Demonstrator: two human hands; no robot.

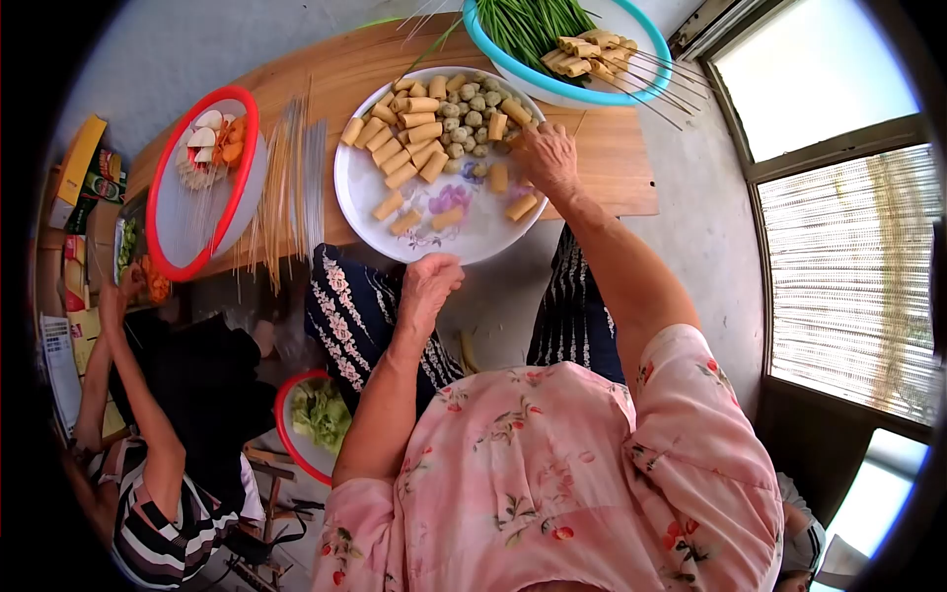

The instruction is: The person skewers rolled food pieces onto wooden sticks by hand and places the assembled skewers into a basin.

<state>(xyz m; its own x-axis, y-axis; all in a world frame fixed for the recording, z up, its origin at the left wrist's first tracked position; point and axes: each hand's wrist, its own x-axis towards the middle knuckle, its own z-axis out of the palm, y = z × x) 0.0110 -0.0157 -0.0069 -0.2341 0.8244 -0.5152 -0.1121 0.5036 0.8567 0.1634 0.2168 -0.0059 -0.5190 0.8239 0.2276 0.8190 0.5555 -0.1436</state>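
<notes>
A large white round tray (pixel 357 212) with a purple flower print lies on the table by my knees. Short tan rolls (pixel 425 131) fill its left and upper part, and a few lie apart lower down. Greyish-green balls (pixel 472 113) sit in a heap at its upper middle. My right hand (pixel 547 160) reaches over the tray's right side with fingers bent down among the rolls; the fingertips and whatever they grip are hidden. My left hand (pixel 431 283) is closed just below the tray's front rim, and what it pinches, if anything, cannot be made out.
Thin skewers (pixel 281 183) lie left of the tray on the wooden table (pixel 617 163). A red-rimmed basket (pixel 202 259) holds sliced food. A turquoise-rimmed basket (pixel 621 99) has green stalks and skewered rolls. At left, another person's hands (pixel 120 286) work near a vegetable tray. A red-rimmed bowl (pixel 286 434) holds leaves.
</notes>
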